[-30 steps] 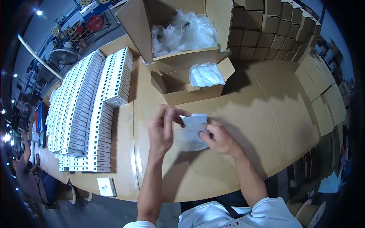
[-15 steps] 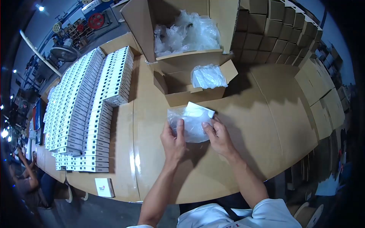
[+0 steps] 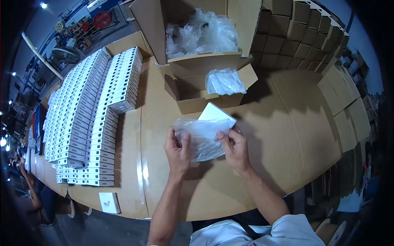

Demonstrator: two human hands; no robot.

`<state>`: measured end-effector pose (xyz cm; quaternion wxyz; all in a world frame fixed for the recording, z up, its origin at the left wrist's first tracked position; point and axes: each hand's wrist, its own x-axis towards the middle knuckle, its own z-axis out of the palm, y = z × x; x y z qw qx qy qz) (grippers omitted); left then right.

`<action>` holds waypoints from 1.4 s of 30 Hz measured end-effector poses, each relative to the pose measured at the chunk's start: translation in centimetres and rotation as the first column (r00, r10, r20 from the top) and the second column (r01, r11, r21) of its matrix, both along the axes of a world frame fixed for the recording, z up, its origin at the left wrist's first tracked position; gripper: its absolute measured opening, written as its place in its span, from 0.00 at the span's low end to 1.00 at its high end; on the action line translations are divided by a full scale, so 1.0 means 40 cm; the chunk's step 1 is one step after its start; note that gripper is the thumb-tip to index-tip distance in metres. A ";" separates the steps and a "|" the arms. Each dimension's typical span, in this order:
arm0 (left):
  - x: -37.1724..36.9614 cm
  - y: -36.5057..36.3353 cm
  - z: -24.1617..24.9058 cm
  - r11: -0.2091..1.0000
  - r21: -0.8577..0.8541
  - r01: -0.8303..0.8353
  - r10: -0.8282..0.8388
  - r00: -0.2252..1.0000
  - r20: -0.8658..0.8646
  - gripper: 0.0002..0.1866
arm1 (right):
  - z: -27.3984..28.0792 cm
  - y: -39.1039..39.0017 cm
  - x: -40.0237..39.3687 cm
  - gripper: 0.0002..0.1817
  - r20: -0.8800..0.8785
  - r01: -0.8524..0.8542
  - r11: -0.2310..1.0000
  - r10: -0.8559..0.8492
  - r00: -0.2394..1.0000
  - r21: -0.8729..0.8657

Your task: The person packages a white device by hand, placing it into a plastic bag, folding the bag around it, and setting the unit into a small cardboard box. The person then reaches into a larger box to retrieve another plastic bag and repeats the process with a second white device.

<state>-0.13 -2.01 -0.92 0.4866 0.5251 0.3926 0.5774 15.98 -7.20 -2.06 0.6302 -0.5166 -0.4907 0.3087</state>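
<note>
A clear plastic bag [image 3: 199, 143] is stretched between my two hands above the cardboard-covered table. My left hand [image 3: 177, 153] pinches the bag's left side, thumb in front. A flat white box [image 3: 213, 112] sticks out of the bag at the upper right, tilted, its lower part behind the film. With thumb and fingers, my right hand [image 3: 234, 148] grips the box's right corner together with the bag's edge. Just beyond them stands an open small carton [image 3: 195, 107] with a bundle of clear plastic bags [image 3: 225, 82] resting at its right end.
Behind the small carton, a large open carton [image 3: 148, 28] holds crumpled plastic bags [image 3: 205, 37]. Long stacks of white boxes [image 3: 78, 119] fill the left side. One white box [image 3: 109, 202] lies near the front edge. Brown cartons [image 3: 283, 41] are piled at the back right.
My left hand has moved left and slightly down, drawing the bag wider. The white box now stands further out of the bag and is turned more.
</note>
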 end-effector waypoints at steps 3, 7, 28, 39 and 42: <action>0.005 -0.005 0.028 0.980 -0.020 0.199 -0.200 0.975 -0.098 0.18 | 0.012 -0.006 0.023 0.15 0.142 0.025 0.999 -0.031 0.989 0.043; 0.001 -0.006 0.024 0.926 -0.196 0.323 -0.348 0.931 -0.108 0.25 | 0.042 0.011 0.100 0.17 -0.213 0.102 0.987 -0.073 0.974 0.128; 0.034 -0.025 0.034 0.862 -0.331 0.384 -0.436 0.894 -0.099 0.24 | 0.075 0.007 0.120 0.37 -0.250 -0.049 0.951 0.129 0.960 0.305; 0.023 -0.012 0.022 0.900 -0.245 0.361 -0.406 0.900 -0.162 0.23 | 0.058 -0.003 0.157 0.32 -0.097 -0.123 0.973 0.144 0.985 0.197; 0.019 -0.007 0.005 0.894 -0.251 0.371 -0.421 0.888 -0.184 0.25 | 0.060 -0.006 0.160 0.30 -0.069 -0.164 0.969 0.179 0.981 0.187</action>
